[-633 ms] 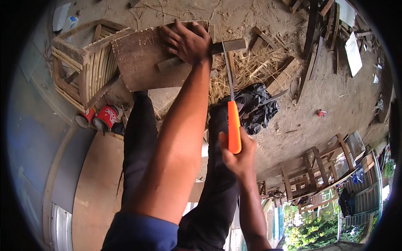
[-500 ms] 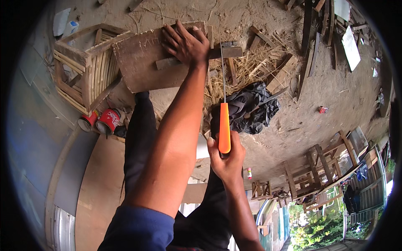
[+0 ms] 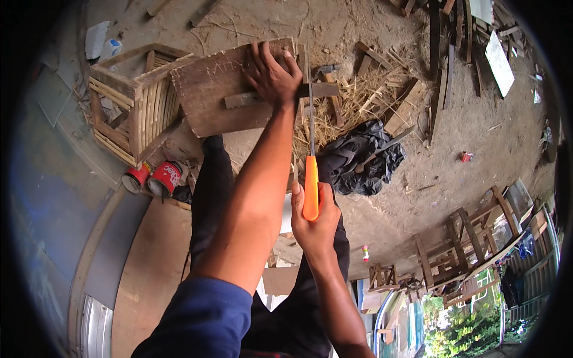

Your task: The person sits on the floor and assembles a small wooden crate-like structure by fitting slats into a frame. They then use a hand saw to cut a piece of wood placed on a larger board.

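My left hand (image 3: 274, 77) lies with fingers spread over a dark wooden strip (image 3: 242, 100), pressing it onto a brown wooden board (image 3: 212, 71). The strip's right end sticks out past the board's edge. My right hand (image 3: 317, 224) is wrapped round the orange handle of a handsaw (image 3: 311, 188). The saw's narrow blade points away from me and crosses the strip just right of my left hand; how deep it sits in the wood I cannot tell. A hammer (image 3: 335, 101) lies on the ground beyond the strip's end, partly hidden by it.
Under the board's left side stands a slatted wooden frame (image 3: 143, 110). Two red cans (image 3: 165, 178) sit near it. On the right, a long-bladed tool (image 3: 388, 145) lies on a black plastic bag (image 3: 373, 170), beside straw and wood scraps (image 3: 367, 89). Benches (image 3: 459, 244) stand farther right.
The view has shifted a little. My right hand and the saw have moved slightly forward relative to the strip. My left hand stays spread on the strip and board.
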### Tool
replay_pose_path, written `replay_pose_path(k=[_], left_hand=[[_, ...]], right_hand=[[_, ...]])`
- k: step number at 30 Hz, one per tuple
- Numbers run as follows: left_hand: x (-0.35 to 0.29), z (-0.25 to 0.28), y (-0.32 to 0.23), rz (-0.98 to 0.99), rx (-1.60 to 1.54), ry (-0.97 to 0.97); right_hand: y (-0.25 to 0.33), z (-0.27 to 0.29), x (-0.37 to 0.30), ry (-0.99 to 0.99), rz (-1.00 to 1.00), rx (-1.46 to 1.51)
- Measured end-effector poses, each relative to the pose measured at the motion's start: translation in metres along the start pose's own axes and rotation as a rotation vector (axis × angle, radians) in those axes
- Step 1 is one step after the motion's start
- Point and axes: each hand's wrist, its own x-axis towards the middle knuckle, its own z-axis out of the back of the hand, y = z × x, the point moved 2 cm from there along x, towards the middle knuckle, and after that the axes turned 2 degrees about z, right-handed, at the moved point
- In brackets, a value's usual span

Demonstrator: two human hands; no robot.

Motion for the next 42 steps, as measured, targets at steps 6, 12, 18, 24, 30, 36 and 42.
replay_pose_path(k=[6, 12, 18, 24, 30, 36, 42], left_hand=[[0.001, 0.000, -0.007, 0.004, 0.075, 0.006], [-0.003, 0.000, -0.007, 0.000, 0.091, 0.037], [0.002, 0.001, -0.013, 0.032, 0.084, 0.049], [0.004, 0.004, -0.009, 0.065, 0.079, 0.086], [0.003, 0.004, -0.015, 0.120, 0.085, 0.141], [0.002, 0.010, -0.012, 0.085, 0.107, 0.149], [0.001, 0.001, -0.015, 0.084, 0.062, 0.191]], right_hand=[[0.017, 0.012, 0.013, 0.035, -0.126, 0.027], [0.070, 0.029, -0.008, 0.032, -0.199, -0.069], [0.047, 0.016, 0.028, -0.005, -0.192, -0.055], [0.079, 0.030, -0.023, 0.031, -0.249, -0.103], [0.040, -0.007, 0.058, -0.036, -0.137, -0.094], [0.074, 0.036, -0.046, 0.035, -0.200, -0.203], [0.027, -0.011, 0.051, -0.005, -0.102, -0.052]])
